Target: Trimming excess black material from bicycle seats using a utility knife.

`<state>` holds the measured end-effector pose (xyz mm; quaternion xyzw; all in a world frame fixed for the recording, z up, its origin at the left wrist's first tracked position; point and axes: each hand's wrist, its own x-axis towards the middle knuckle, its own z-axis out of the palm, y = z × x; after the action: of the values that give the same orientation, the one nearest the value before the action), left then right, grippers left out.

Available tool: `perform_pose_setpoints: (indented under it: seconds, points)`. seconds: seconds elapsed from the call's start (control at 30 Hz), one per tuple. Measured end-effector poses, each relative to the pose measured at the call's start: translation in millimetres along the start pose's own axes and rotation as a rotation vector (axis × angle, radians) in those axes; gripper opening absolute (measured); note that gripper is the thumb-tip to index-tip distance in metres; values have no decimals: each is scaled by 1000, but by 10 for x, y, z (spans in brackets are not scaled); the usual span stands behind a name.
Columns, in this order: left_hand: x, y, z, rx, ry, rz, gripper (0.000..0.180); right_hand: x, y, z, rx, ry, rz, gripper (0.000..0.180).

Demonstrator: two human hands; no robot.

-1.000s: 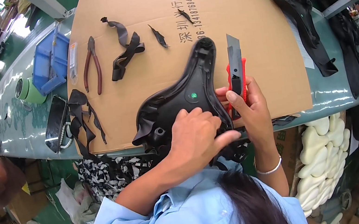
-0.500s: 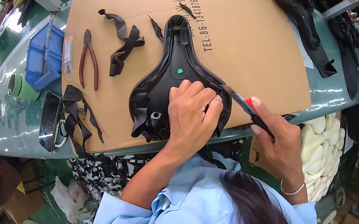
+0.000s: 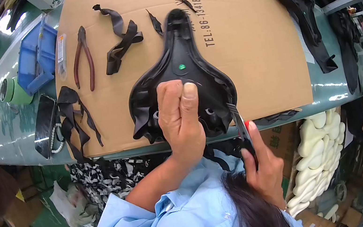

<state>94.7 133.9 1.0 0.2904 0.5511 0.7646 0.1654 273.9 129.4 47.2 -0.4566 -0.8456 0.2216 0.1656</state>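
A black bicycle saddle (image 3: 182, 56) lies underside up on a cardboard sheet (image 3: 259, 63), its narrow nose pointing away from me. Loose black cover material bunches along its wide rear rim. My left hand (image 3: 178, 116) is closed over the saddle's rear middle, thumb pressed against the curled fingers. Whatever may be pinched there is hidden. In my right hand (image 3: 263, 162) is a utility knife (image 3: 241, 127) with a red slider, its blade touching or just over the right rear rim. Cut black strips (image 3: 121, 47) lie left of the nose.
Red-handled cutting pliers (image 3: 83, 60), a blue bin (image 3: 37, 55) and a green tape roll (image 3: 15, 91) are at left. A phone-like black slab (image 3: 45, 125) sits beside more strips. Black saddle covers (image 3: 305, 22) pile up at right. Cream foam pads (image 3: 321, 153) fill a box below the table.
My left hand has moved left off the right rim and turned knuckles up. The knife has swung down and left, blade now steeper at the rim. The saddle has shifted slightly.
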Motion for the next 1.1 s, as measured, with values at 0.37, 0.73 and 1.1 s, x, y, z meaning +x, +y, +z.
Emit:
perform_pose_setpoints:
  seconds: [0.37,0.73,1.1]
  points:
    - [1466,201,311,422,-1084,96,19,1566,594,-189,215,-191,-231,57]
    - [1424,259,438,1180,-829,413,34,1400,490,-98,167,-119,-170,58]
    - [1526,-57,504,-45,-627,-383,24,933,221,148,518,-121,103,54]
